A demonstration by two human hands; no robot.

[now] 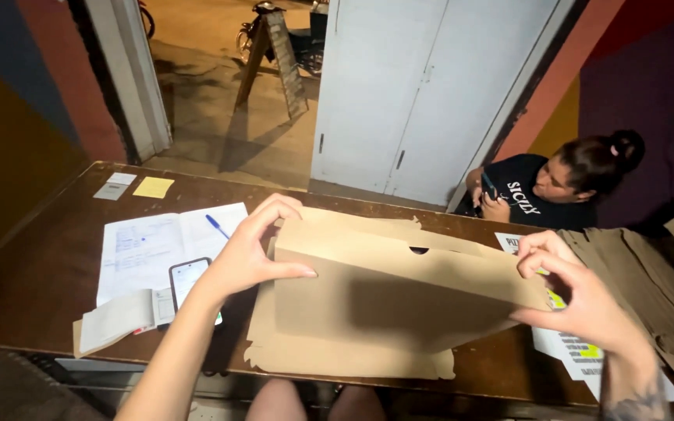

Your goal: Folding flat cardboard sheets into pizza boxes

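Note:
A flat brown cardboard box [384, 288] is being folded on the dark wooden table [33, 273], one panel raised upright toward me. My left hand [255, 249] grips the raised panel's left corner with thumb and fingers. My right hand [579, 292] pinches the panel's right corner. The box's base flap lies flat on the table near the front edge.
Left of the box lie open paper sheets [150, 245] with a blue pen [217, 226], a phone [186, 281], and a yellow note [153, 187]. Flat brown cardboard blanks [649, 288] are stacked at right. A person in a dark shirt [555, 183] sits beyond the table. White doors stand behind.

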